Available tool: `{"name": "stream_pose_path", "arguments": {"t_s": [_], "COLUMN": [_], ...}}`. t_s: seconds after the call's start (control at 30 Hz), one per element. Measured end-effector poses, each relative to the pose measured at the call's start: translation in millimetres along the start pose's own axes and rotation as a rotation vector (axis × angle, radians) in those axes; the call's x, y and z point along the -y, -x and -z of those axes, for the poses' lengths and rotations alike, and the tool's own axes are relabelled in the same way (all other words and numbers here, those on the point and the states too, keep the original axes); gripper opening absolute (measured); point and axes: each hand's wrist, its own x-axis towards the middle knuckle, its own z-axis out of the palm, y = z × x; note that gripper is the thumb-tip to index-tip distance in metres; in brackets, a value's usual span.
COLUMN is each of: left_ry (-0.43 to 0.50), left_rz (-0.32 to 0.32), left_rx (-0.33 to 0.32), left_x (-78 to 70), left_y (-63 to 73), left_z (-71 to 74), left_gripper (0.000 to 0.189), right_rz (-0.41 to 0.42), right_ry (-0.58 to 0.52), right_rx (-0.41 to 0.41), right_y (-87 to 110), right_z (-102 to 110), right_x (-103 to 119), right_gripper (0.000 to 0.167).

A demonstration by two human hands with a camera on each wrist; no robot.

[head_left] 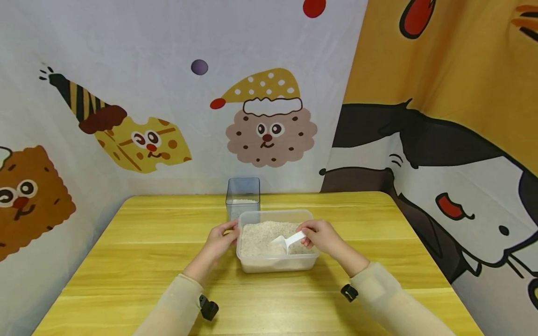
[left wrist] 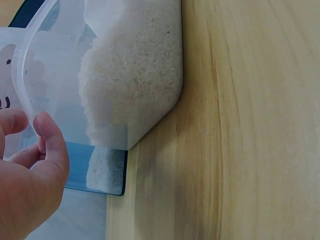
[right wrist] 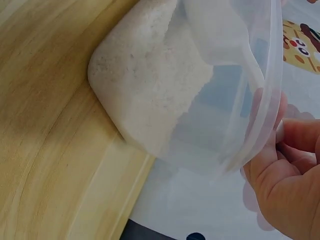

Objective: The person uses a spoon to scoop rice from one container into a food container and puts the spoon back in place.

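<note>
cartoon-printed cloth point(head_left: 159, 37) hangs behind a wood-grain table point(head_left: 134, 280), where a person works at a clear tub point(head_left: 277, 265) of rice point(head_left: 258, 238), set straight ahead at twelve o'clock. on the tub's nine o'clock side, the left hand point(head_left: 220, 237) pinches the rim between thumb and finger; at three o'clock, the right hand point(head_left: 321, 235) clasps the handle of a white spoon point(head_left: 296, 238). it slants over the rice, handle toward two o'clock, bowl toward eight, near the tub's middle; whether it carries grains cannot be told. a blue bin point(head_left: 244, 185), part-filled with something white, stands just beyond the tub at eleven o'clock.

a hasty lift or a turned wrist could shed grains over the three o'clock rim onto the table; a hard push of the spoon against a light left-hand pinch might slide the tub into the bin. the rice looks dry and pale, heaped unevenly, its slope showing through the cloudy walls. the spoon appears smooth and rigid, with a rounded bowl.
</note>
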Motion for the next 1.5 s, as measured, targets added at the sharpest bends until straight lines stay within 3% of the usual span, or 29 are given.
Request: {"name": "stream_pose_path", "arguments": {"t_s": [0.63, 0.87, 1.1, 1.5], "left_ry": [0.01, 0.045, 0.011, 0.01], "left_rz": [-0.011, -0.111, -0.006, -0.001], "left_rx": [-0.014, 0.025, -0.01, -0.02], "left_x": [1.0, 2.5, 1.1, 1.2], "left_y": [-0.3, 3.9, -0.7, -0.8], "left_z": [2.5, 2.1, -1.4, -1.4], "left_gripper": [0.042, 0.046, 0.043, 0.042], "right_rz": [-0.099, -0.133, -0.151, -0.173], "right_ry": [-0.09, -0.191, -0.283, -0.353], "right_rx": [-0.05, -0.053, -0.022, -0.018], "right_y": [-6.0, -5.1, -4.5, -4.5], "right_z": [-9.0, -2.4, 5.1, 13.1], "right_x": [6.0, 5.4, 6.5, 3.6], "right_gripper": [0.024, 0.025, 0.028, 0.03]}}
